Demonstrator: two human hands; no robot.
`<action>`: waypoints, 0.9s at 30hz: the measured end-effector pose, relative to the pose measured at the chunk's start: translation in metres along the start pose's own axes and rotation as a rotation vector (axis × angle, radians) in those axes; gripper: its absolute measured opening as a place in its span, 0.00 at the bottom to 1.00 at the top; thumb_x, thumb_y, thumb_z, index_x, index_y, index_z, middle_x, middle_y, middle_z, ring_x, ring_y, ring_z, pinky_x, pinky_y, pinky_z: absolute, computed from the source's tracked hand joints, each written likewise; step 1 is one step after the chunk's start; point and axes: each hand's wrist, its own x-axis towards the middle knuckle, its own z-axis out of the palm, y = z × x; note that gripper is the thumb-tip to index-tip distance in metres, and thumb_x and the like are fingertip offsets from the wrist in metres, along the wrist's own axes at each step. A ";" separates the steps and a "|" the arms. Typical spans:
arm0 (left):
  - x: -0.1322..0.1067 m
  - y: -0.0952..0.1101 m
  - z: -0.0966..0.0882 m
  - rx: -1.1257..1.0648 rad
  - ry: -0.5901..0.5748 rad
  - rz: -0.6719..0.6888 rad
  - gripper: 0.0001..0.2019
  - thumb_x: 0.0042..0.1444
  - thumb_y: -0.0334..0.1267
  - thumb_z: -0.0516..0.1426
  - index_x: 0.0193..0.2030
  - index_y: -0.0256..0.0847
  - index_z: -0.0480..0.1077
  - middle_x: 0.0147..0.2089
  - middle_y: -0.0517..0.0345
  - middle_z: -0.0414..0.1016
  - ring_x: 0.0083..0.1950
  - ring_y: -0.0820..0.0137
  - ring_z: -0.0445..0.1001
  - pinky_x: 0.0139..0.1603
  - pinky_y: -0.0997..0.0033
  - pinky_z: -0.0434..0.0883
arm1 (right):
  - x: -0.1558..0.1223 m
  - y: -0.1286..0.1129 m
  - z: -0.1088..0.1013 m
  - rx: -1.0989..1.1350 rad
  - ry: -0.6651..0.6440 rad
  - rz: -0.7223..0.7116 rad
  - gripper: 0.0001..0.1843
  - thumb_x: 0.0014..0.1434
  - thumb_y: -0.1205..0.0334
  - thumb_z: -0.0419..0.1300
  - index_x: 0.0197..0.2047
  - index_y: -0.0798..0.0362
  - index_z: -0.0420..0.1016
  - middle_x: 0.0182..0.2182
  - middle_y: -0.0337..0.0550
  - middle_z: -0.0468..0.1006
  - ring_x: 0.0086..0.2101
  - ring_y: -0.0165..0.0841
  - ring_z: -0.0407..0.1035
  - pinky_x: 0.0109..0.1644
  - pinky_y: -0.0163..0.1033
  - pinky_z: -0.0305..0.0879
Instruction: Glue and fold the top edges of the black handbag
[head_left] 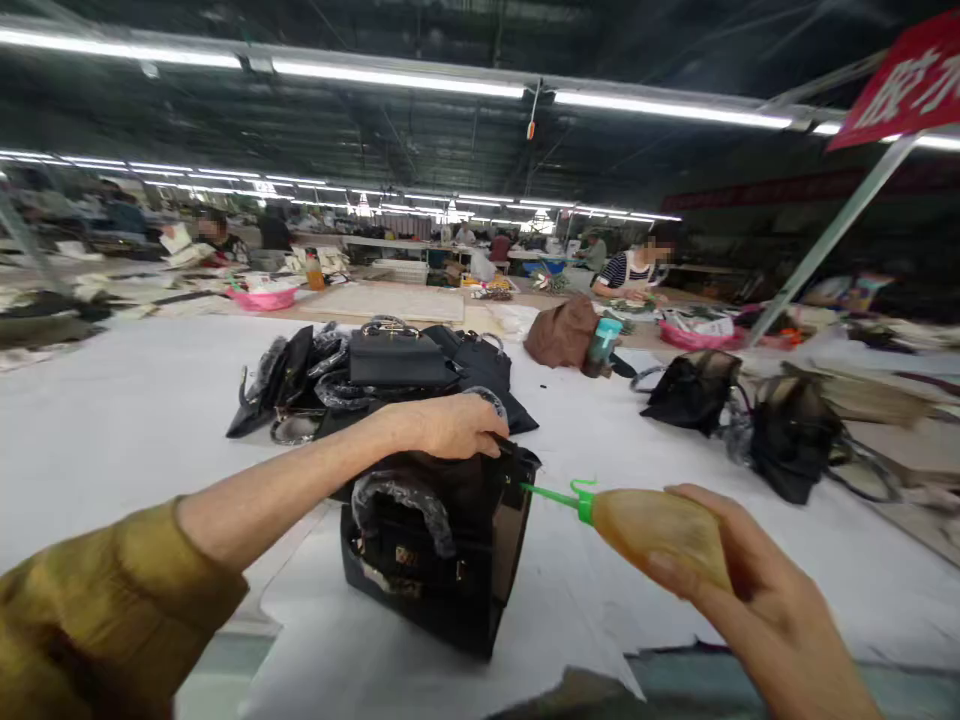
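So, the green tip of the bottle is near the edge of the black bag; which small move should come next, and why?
Probably bring the nozzle the last bit to the bag's open side edge. The right hand holds the squeeze bottle with its green nozzle pointing at the black handbag, just short of touching, while the left hand steadies the bag's top.
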 end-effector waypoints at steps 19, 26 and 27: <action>-0.009 -0.002 0.026 0.156 0.130 -0.030 0.03 0.57 0.36 0.54 0.36 0.41 0.68 0.34 0.59 0.73 0.38 0.68 0.72 0.36 0.74 0.64 | 0.001 0.028 0.010 -0.014 -0.014 -0.158 0.25 0.46 0.47 0.64 0.46 0.48 0.68 0.37 0.39 0.77 0.34 0.37 0.73 0.34 0.30 0.71; -0.017 0.006 0.031 0.248 0.132 -0.043 0.02 0.57 0.36 0.55 0.37 0.41 0.66 0.36 0.58 0.71 0.39 0.67 0.72 0.36 0.72 0.65 | -0.012 0.042 0.011 -0.040 -0.077 -0.083 0.26 0.46 0.45 0.64 0.46 0.47 0.69 0.41 0.41 0.77 0.39 0.41 0.73 0.36 0.33 0.71; -0.017 0.008 0.031 0.251 0.127 -0.044 0.02 0.57 0.35 0.55 0.37 0.41 0.66 0.36 0.58 0.71 0.40 0.67 0.72 0.36 0.72 0.65 | -0.013 0.045 0.011 -0.051 -0.089 -0.084 0.26 0.46 0.45 0.64 0.47 0.47 0.69 0.41 0.41 0.77 0.39 0.41 0.73 0.36 0.33 0.72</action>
